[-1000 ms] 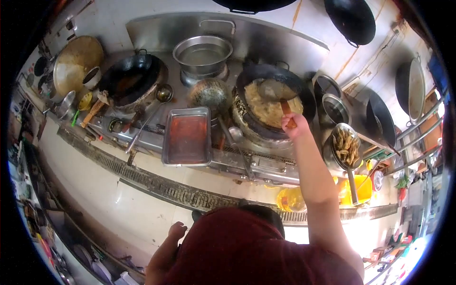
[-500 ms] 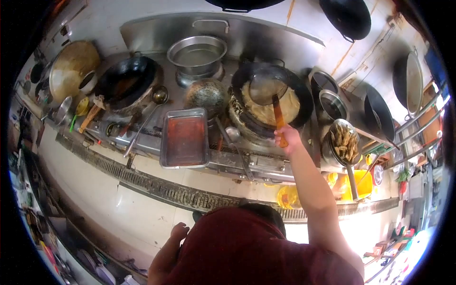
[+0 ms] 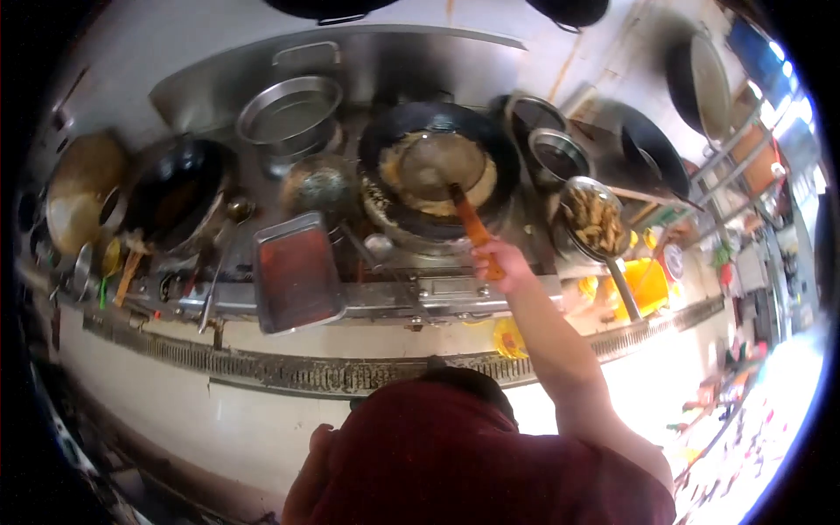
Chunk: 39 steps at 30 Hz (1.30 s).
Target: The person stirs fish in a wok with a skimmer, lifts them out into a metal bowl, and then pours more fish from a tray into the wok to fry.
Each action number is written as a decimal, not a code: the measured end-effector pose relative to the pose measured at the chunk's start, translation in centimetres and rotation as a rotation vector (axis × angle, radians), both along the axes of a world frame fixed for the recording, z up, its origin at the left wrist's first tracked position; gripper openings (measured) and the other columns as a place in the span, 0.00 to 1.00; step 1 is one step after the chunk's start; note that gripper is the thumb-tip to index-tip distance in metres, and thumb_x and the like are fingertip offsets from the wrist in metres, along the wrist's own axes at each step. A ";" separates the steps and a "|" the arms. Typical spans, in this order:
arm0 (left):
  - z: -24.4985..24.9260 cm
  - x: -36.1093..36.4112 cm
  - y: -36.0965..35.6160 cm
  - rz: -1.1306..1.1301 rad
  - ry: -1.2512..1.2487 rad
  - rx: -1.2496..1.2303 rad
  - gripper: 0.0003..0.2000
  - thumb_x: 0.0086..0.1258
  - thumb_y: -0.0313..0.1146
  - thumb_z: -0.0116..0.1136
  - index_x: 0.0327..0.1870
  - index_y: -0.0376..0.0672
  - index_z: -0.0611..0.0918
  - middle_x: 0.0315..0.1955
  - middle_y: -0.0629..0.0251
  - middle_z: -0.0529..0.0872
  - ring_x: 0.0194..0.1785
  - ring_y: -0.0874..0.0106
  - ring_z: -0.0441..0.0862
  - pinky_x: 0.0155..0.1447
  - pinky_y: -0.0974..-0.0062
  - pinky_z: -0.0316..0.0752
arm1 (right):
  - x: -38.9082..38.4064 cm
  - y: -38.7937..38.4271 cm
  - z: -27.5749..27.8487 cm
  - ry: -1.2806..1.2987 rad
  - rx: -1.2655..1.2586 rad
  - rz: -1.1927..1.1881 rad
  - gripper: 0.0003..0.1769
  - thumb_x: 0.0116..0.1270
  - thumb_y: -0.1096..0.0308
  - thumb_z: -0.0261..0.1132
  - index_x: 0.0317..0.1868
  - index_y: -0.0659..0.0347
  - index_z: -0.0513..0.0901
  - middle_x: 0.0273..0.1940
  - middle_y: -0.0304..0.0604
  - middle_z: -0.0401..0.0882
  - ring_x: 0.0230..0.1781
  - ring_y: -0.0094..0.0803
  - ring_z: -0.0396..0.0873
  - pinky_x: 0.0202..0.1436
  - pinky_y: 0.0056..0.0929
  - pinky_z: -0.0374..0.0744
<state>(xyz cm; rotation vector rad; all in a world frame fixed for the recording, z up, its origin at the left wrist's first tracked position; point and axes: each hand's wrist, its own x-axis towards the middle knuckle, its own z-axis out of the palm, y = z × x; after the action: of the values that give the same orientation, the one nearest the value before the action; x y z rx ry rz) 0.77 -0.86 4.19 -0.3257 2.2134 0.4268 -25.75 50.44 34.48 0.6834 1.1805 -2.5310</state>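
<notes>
My right hand is closed around the wooden handle of a round mesh skimmer. The skimmer's head lies over the pale, frothy liquid inside a large black wok on the stove. Low at my side is my left hand, mostly hidden by my dark red shirt, so its fingers do not show clearly. To the right of the wok, a strainer with a long handle holds brown fried pieces and rests on a pot.
Left of the wok stand a steel basin, a reddish-bottomed metal tray at the stove's front edge, a ladle and a second black wok. A yellow container sits low on the right. A drain grate crosses the floor.
The camera view has turned, shifting the stove leftward. In the wok, the skimmer's head sits more toward the middle, its handle slanting more. My left hand is now more hidden beside my body.
</notes>
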 end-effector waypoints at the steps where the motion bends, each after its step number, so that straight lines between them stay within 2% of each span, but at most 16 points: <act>1: -1.2 0.5 -0.8 -0.057 0.022 -0.006 0.21 0.55 0.49 0.58 0.44 0.43 0.79 0.44 0.54 0.80 0.49 0.59 0.77 0.53 0.66 0.71 | 0.3 0.5 -0.8 0.020 -0.141 0.015 0.13 0.55 0.79 0.54 0.40 0.58 0.65 0.27 0.42 0.70 0.18 0.26 0.66 0.17 0.22 0.66; 2: -1.9 0.5 -1.2 -0.108 0.044 -0.014 0.22 0.55 0.50 0.58 0.44 0.43 0.78 0.42 0.53 0.81 0.49 0.59 0.78 0.52 0.66 0.72 | 0.6 1.2 -1.7 0.042 -0.284 0.038 0.12 0.56 0.79 0.53 0.41 0.58 0.65 0.28 0.42 0.70 0.18 0.25 0.66 0.18 0.21 0.66; 3: -1.5 1.3 -1.3 -0.047 0.142 0.078 0.23 0.54 0.50 0.58 0.45 0.43 0.78 0.39 0.52 0.82 0.47 0.58 0.79 0.51 0.66 0.72 | 0.9 1.7 -2.2 0.051 -0.322 0.053 0.14 0.58 0.77 0.52 0.45 0.58 0.65 0.29 0.42 0.70 0.19 0.24 0.66 0.18 0.19 0.67; 4: -2.2 1.1 -1.5 -0.060 0.143 0.079 0.23 0.54 0.50 0.58 0.45 0.43 0.78 0.39 0.52 0.82 0.47 0.58 0.79 0.51 0.66 0.72 | 1.4 2.1 -2.8 0.056 -0.321 0.040 0.14 0.58 0.77 0.52 0.45 0.58 0.65 0.29 0.42 0.70 0.19 0.24 0.66 0.18 0.19 0.67; 6: -2.6 0.8 -1.7 -0.104 0.198 0.059 0.23 0.54 0.50 0.59 0.44 0.42 0.78 0.40 0.52 0.82 0.46 0.59 0.79 0.51 0.67 0.73 | 2.8 2.1 -3.9 0.134 -0.347 0.049 0.19 0.58 0.76 0.53 0.51 0.54 0.65 0.30 0.41 0.71 0.19 0.23 0.66 0.19 0.17 0.67; 13: -3.3 1.1 -2.3 -0.069 0.091 0.090 0.23 0.52 0.50 0.61 0.43 0.42 0.79 0.38 0.53 0.83 0.45 0.58 0.80 0.50 0.68 0.73 | 5.2 3.2 -7.5 0.175 -0.344 0.012 0.19 0.60 0.74 0.53 0.52 0.51 0.65 0.35 0.41 0.71 0.19 0.21 0.65 0.18 0.15 0.67; 16: -4.5 1.4 -2.3 -0.126 0.123 0.005 0.22 0.52 0.50 0.61 0.43 0.43 0.79 0.37 0.54 0.83 0.44 0.58 0.80 0.50 0.68 0.73 | 5.4 3.6 -8.4 0.141 -0.344 0.027 0.18 0.60 0.73 0.54 0.51 0.51 0.65 0.34 0.40 0.72 0.19 0.21 0.65 0.18 0.15 0.67; 18: -4.7 1.3 -2.3 0.083 0.174 0.143 0.22 0.52 0.50 0.61 0.42 0.44 0.79 0.37 0.54 0.83 0.44 0.58 0.80 0.50 0.67 0.73 | 5.5 3.8 -8.7 0.120 -0.357 0.038 0.22 0.60 0.74 0.53 0.55 0.48 0.65 0.33 0.40 0.73 0.20 0.23 0.66 0.20 0.18 0.67; 19: -4.6 1.2 -2.1 0.081 0.172 0.144 0.22 0.52 0.50 0.61 0.42 0.44 0.79 0.37 0.54 0.83 0.44 0.58 0.80 0.50 0.67 0.73 | 5.6 3.8 -8.6 0.119 -0.356 0.035 0.22 0.60 0.74 0.53 0.55 0.48 0.65 0.33 0.40 0.73 0.20 0.23 0.66 0.20 0.18 0.67; 21: -4.3 0.5 -1.8 -0.141 0.144 0.026 0.22 0.52 0.51 0.60 0.42 0.44 0.79 0.38 0.54 0.83 0.45 0.58 0.79 0.50 0.65 0.73 | 5.5 3.5 -8.3 0.120 -0.335 0.024 0.20 0.60 0.74 0.54 0.54 0.50 0.66 0.33 0.40 0.73 0.20 0.23 0.66 0.20 0.19 0.67; 25: -3.9 0.0 -0.7 -0.149 0.159 0.018 0.22 0.52 0.51 0.60 0.43 0.45 0.79 0.39 0.53 0.82 0.46 0.58 0.79 0.51 0.64 0.73 | 5.4 3.0 -8.9 0.114 -0.329 0.005 0.18 0.61 0.74 0.54 0.52 0.50 0.67 0.32 0.39 0.74 0.19 0.24 0.66 0.20 0.19 0.68; 31: -2.2 0.5 0.3 0.040 0.168 0.060 0.22 0.52 0.51 0.60 0.44 0.45 0.79 0.40 0.53 0.82 0.47 0.58 0.79 0.51 0.64 0.73 | 5.4 2.7 -8.8 0.089 -0.360 -0.019 0.16 0.61 0.73 0.54 0.50 0.51 0.67 0.32 0.39 0.74 0.19 0.24 0.67 0.20 0.20 0.68; 33: -1.1 0.6 0.5 0.085 0.087 0.018 0.22 0.52 0.50 0.60 0.44 0.45 0.79 0.40 0.53 0.82 0.46 0.58 0.79 0.51 0.64 0.73 | 5.4 2.6 -8.6 0.081 -0.360 -0.022 0.15 0.62 0.72 0.54 0.49 0.51 0.67 0.32 0.39 0.74 0.19 0.24 0.67 0.20 0.20 0.68; 37: -1.9 1.5 0.0 0.087 0.105 0.044 0.22 0.52 0.49 0.61 0.44 0.44 0.79 0.40 0.53 0.82 0.46 0.58 0.79 0.50 0.65 0.73 | 5.3 2.5 -8.5 0.071 -0.400 -0.008 0.15 0.61 0.72 0.54 0.48 0.50 0.66 0.31 0.40 0.73 0.20 0.25 0.67 0.20 0.20 0.68; 39: -2.3 1.9 -0.1 -0.060 0.122 0.010 0.22 0.52 0.48 0.61 0.44 0.43 0.78 0.39 0.53 0.82 0.45 0.58 0.80 0.49 0.66 0.74 | 5.2 2.4 -8.6 0.058 -0.443 -0.013 0.16 0.61 0.73 0.55 0.48 0.50 0.65 0.31 0.40 0.73 0.20 0.25 0.67 0.20 0.20 0.67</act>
<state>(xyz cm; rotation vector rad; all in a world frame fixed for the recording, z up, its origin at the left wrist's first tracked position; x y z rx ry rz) 2.65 -0.97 1.89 -0.2331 2.3323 0.4354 -20.55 52.88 25.84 0.5073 0.5917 -2.7023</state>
